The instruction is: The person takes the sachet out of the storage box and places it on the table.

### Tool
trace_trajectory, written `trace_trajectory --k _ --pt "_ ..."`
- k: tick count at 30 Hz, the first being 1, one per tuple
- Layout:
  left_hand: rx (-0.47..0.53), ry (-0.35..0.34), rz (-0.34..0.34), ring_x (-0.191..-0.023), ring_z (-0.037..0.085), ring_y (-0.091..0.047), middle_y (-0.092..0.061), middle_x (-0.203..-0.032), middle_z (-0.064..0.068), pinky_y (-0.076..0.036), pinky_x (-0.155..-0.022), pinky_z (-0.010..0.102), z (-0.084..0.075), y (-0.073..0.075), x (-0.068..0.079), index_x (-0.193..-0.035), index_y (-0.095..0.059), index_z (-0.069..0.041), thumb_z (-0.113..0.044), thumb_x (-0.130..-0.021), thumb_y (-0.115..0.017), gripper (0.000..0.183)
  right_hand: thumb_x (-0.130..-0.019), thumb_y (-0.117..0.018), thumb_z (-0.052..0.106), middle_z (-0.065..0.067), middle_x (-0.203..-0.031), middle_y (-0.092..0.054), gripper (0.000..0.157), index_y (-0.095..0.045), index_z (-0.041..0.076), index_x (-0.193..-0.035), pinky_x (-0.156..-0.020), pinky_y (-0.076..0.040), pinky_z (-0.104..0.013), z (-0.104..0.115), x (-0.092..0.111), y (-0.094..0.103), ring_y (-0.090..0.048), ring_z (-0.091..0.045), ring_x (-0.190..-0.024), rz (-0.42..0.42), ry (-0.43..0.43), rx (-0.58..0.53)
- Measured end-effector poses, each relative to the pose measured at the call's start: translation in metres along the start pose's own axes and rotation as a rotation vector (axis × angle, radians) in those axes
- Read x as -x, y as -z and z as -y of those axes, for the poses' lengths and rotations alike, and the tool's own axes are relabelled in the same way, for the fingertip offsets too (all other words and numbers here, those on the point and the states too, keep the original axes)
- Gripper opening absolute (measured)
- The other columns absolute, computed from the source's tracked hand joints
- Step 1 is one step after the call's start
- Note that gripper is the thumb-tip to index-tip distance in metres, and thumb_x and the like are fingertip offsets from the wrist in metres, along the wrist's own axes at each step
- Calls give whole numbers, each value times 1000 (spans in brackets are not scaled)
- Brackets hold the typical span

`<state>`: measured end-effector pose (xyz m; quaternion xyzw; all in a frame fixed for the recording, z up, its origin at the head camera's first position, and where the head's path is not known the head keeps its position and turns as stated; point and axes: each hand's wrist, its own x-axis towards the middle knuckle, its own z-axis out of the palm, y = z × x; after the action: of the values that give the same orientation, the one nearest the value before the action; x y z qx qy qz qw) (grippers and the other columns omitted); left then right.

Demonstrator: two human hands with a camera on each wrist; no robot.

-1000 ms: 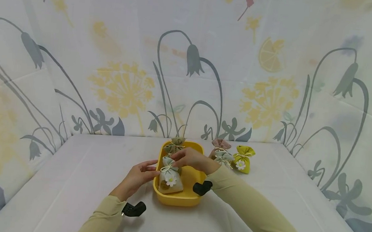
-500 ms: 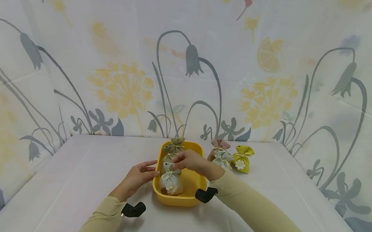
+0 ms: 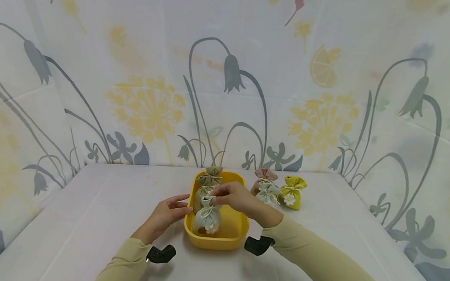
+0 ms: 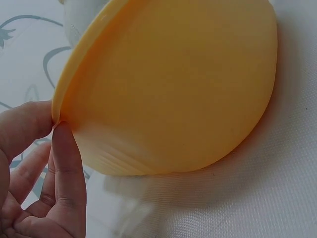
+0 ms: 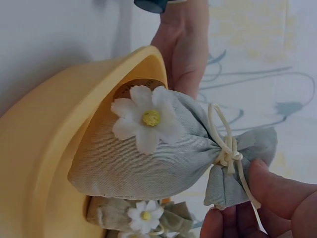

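Note:
In the head view a yellow plastic tub [image 3: 216, 245] stands on the table. My left hand [image 3: 166, 216] is at its left side, and the left wrist view shows thumb and finger pinching the tub's rim [image 4: 81, 54]. With my right hand [image 3: 240, 200] I pinch the gathered top of a pale grey drawstring sachet [image 3: 205, 219]. This sachet is in the near left part of the tub. The right wrist view shows its white fabric flower [image 5: 150, 118] and cream cord [image 5: 229, 153]. Behind it, brownish sachets [image 3: 207, 182] stand along the tub's left side, partly hidden.
Right of the tub, three sachets stand on the white tablecloth [image 3: 319, 254]: a dusty pink one [image 3: 266, 174], a pale grey-blue one [image 3: 269, 193] and a yellow-green one [image 3: 292, 192]. A flower-printed cloth [image 3: 227, 114] hangs behind the table.
The pale sachet has shifted slightly right and turned, still between my right fingers. My right wrist and forearm have swung to the right. The left hand keeps its place on the tub.

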<state>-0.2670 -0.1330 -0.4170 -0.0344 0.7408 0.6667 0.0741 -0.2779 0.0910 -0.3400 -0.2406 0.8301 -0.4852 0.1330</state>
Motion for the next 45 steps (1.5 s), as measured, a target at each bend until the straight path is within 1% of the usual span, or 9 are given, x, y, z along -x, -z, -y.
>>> trace_trajectory --k 8,13,17,24,30,34,36,39,45 --pt "28 -12 2 -94 21 -60 -57 -111 16 -51 -86 37 4 0 -2 -129 -53 -2 -9 -84 -69 48 -89 -62 6 -2 -89 -63 14 -67 0 -99 -86 -50 -42 10 16 2 -58 -15 -85 -49 6 -40" --pt "41 -29 9 -93 20 -60 -57 -110 16 -51 -85 36 2 0 0 -129 -53 0 -7 -84 -68 48 -89 -62 8 -3 -94 -64 15 -67 1 -101 -85 -51 -39 13 26 5 -60 -19 -88 -87 4 -69" --pt "46 -41 23 -94 21 -59 -56 -111 18 -51 -86 36 1 0 1 -130 -51 1 -7 -85 -67 49 -89 -63 10 -3 -96 -65 17 -67 1 -102 -84 -51 -35 15 35 8 -59 -17 -88 -120 3 -78" --pt "40 -35 27 -94 21 -59 -56 -111 17 -51 -86 35 3 -2 0 -130 -52 0 -8 -85 -68 49 -90 -62 10 -3 -93 -64 18 -65 -1 -103 -84 -50 -36 19 51 15 -57 -17 -87 -115 39 -106" --pt "40 -28 19 -94 20 -59 -56 -112 17 -51 -87 36 3 0 -2 -131 -52 -2 -10 -84 -69 50 -90 -61 10 -5 -93 -61 17 -64 -3 -101 -82 -49 -34 16 64 24 -56 -18 -86 -131 39 -118" --pt "16 -20 23 -96 20 -58 -55 -115 18 -50 -87 36 2 3 -3 -132 -51 -2 -11 -85 -69 51 -90 -62 12 -6 -96 -60 20 -64 -3 -103 -79 -50 -31 13 75 31 -55 -19 -87 -141 41 -126" --pt "-1 -13 22 -96 21 -58 -55 -115 17 -50 -87 36 1 4 -3 -132 -51 -3 -12 -84 -69 52 -89 -63 13 -6 -98 -60 21 -64 -3 -103 -78 -49 -27 11 82 36 -55 -19 -89 -154 28 -135" --pt "-20 -5 17 -98 23 -58 -55 -115 16 -50 -87 37 0 4 -4 -131 -52 -4 -13 -83 -70 52 -90 -62 14 -6 -100 -61 23 -63 -3 -104 -81 -49 -27 7 92 43 -54 -19 -92 -180 6 -139" --pt "-10 -6 12 -99 23 -58 -55 -116 17 -50 -87 37 2 2 -3 -131 -52 -4 -13 -83 -71 52 -90 -61 11 -6 -98 -61 24 -62 -7 -106 -82 -49 -25 -6 109 56 -55 -17 -93 -246 -25 -142"
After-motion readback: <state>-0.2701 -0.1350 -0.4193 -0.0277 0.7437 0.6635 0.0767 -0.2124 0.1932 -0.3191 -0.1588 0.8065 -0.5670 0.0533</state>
